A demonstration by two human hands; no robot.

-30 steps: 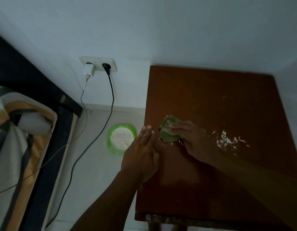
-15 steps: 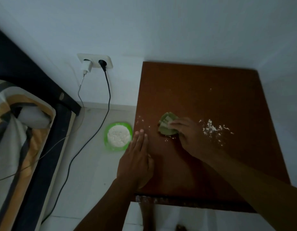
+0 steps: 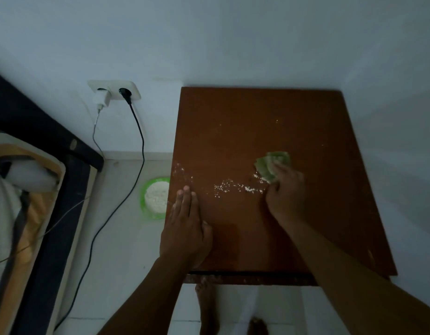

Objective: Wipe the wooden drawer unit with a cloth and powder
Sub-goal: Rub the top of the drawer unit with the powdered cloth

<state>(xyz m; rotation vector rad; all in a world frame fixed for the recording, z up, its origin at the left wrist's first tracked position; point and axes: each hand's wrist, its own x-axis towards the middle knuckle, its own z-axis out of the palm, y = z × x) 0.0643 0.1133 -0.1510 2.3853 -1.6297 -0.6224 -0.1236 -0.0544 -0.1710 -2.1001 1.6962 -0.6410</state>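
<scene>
The brown wooden drawer unit [image 3: 269, 122] stands in the room's corner, seen from above. White powder [image 3: 233, 187] lies in a streak across the middle of its top, with more specks near the left edge. My right hand [image 3: 284, 192] grips a crumpled green cloth [image 3: 273, 164] and presses it on the top, right of the streak. My left hand [image 3: 185, 226] rests flat on the top's left front part, fingers straight and together.
A green bowl [image 3: 146, 192] of white powder sits on the tiled floor by the unit's left side. A wall socket [image 3: 114, 91] holds a white charger and a black plug, cables trailing over the floor. A bed [image 3: 27, 201] fills the left. Bare feet [image 3: 209, 308] show below.
My right hand has dragged the cloth from the left-middle of the top toward the right, spreading the powder into a streak. My left hand has stayed flat near the left edge.
</scene>
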